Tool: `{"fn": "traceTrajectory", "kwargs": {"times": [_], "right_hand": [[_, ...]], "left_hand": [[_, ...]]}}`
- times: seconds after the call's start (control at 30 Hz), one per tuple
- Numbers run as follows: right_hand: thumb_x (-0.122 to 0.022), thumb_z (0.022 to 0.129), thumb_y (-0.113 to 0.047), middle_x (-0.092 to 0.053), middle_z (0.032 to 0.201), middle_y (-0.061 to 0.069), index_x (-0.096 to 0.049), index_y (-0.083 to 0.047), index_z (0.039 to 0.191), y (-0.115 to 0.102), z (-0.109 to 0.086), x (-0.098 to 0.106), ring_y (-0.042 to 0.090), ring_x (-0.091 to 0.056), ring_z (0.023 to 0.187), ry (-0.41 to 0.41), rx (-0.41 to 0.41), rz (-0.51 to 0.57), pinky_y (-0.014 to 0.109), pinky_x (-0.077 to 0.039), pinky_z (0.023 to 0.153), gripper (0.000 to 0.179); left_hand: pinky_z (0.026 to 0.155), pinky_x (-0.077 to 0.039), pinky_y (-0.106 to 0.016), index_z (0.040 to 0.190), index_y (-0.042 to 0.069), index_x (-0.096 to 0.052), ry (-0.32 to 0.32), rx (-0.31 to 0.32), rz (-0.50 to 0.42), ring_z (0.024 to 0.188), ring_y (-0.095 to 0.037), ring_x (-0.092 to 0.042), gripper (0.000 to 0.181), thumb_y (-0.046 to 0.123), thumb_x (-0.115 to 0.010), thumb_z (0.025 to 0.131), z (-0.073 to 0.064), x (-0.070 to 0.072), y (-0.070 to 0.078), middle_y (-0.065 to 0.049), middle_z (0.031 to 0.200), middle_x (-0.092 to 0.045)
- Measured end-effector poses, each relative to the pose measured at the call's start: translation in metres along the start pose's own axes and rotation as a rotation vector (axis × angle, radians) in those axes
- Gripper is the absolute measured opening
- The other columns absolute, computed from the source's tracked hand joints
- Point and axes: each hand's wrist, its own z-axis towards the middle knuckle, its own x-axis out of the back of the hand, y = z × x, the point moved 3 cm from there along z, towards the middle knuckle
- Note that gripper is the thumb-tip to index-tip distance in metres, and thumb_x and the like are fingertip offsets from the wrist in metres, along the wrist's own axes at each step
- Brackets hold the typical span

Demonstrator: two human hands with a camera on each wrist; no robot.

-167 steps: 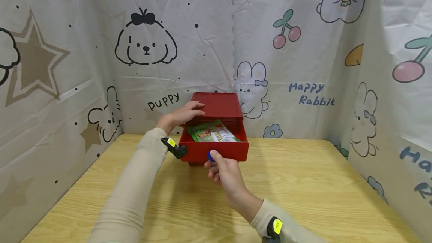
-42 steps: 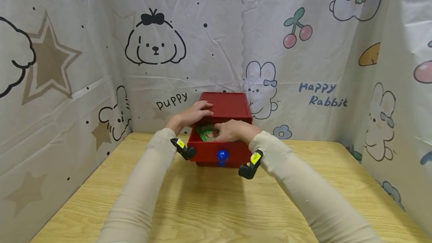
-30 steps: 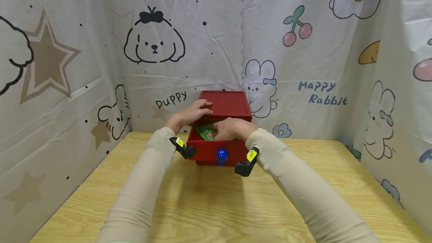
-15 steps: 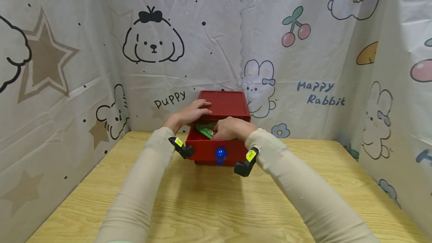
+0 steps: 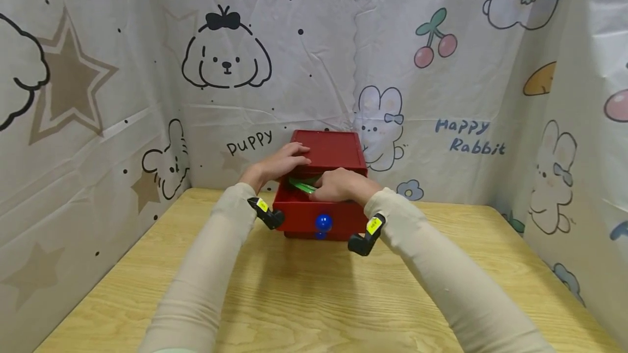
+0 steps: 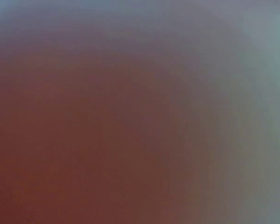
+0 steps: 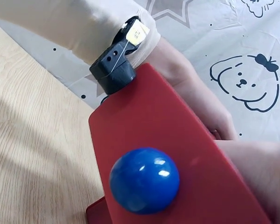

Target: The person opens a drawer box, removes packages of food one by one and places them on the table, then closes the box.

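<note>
A red box stands at the back of the table with its drawer pulled out. My left hand rests on the left side of the box top, fingers extended. Reaching over the drawer front, my right hand grips a green packet inside, its fingertips hidden. The packet is tilted, so mostly a narrow edge shows. On the drawer front is a round blue knob, large in the right wrist view, where part of the right hand shows behind the panel. The left wrist view is a reddish blur.
The wooden table runs from the box toward me. Patterned white cloth hangs close behind the box and along both sides. A small black camera on the right wrist hangs in front of the drawer's right corner.
Earlier the right hand pinched the knob; since then it has moved into the drawer. The packet has gone from lying flat to tilted in its grip. The left hand stays on the box.
</note>
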Motion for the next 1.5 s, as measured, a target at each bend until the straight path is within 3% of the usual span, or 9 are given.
{"fn": "traceTrajectory", "kwargs": {"times": [0.33,0.67,0.97,1.27,1.5], "right_hand": [[-0.052,0.098,-0.049,-0.067,0.112,0.003,-0.073,-0.013,0.130,-0.0012,-0.0069,0.0070,0.025,-0.058,0.103,0.001,-0.031,0.023,0.040,-0.049,0.090,0.052],[-0.063,0.094,-0.049,-0.066,0.095,0.002,-0.077,-0.011,0.107,-0.0010,-0.0090,0.0065,0.023,-0.059,0.094,0.012,-0.046,0.027,0.036,-0.049,0.080,0.042],[-0.065,0.094,-0.046,-0.066,0.088,0.000,-0.079,-0.014,0.097,0.0015,-0.0093,0.0063,0.021,-0.060,0.087,0.013,-0.017,-0.004,0.033,-0.049,0.076,0.035],[-0.064,0.094,-0.047,-0.069,0.096,0.000,-0.080,-0.014,0.110,0.0022,-0.0085,0.0069,0.022,-0.060,0.091,0.013,-0.016,-0.009,0.034,-0.051,0.078,0.040],[-0.061,0.094,-0.045,-0.067,0.094,0.001,-0.079,-0.014,0.105,0.0000,-0.0091,0.0073,0.022,-0.060,0.091,0.009,-0.022,0.004,0.035,-0.049,0.077,0.038]], "left_hand": [[0.119,-0.027,-0.051,0.158,0.009,-0.041,0.002,-0.001,-0.011,0.149,-0.031,-0.022,0.061,0.033,-0.052,0.103,0.0002,-0.0001,0.0027,-0.011,0.169,-0.018],[0.112,-0.037,-0.053,0.158,0.012,-0.042,-0.006,0.022,-0.017,0.142,-0.031,-0.034,0.062,0.035,-0.054,0.102,0.0030,-0.0018,-0.0056,-0.009,0.164,-0.026],[0.114,-0.034,-0.054,0.158,0.009,-0.041,-0.003,0.007,-0.018,0.144,-0.033,-0.030,0.060,0.034,-0.052,0.104,0.0028,-0.0018,-0.0033,-0.011,0.166,-0.022],[0.119,-0.027,-0.051,0.158,0.009,-0.041,0.004,-0.003,-0.007,0.150,-0.031,-0.022,0.060,0.033,-0.052,0.104,0.0007,-0.0002,0.0000,-0.011,0.169,-0.017],[0.120,-0.025,-0.050,0.158,0.008,-0.041,0.003,-0.005,0.003,0.151,-0.031,-0.021,0.060,0.033,-0.052,0.104,0.0009,-0.0005,0.0006,-0.012,0.169,-0.017]]}}
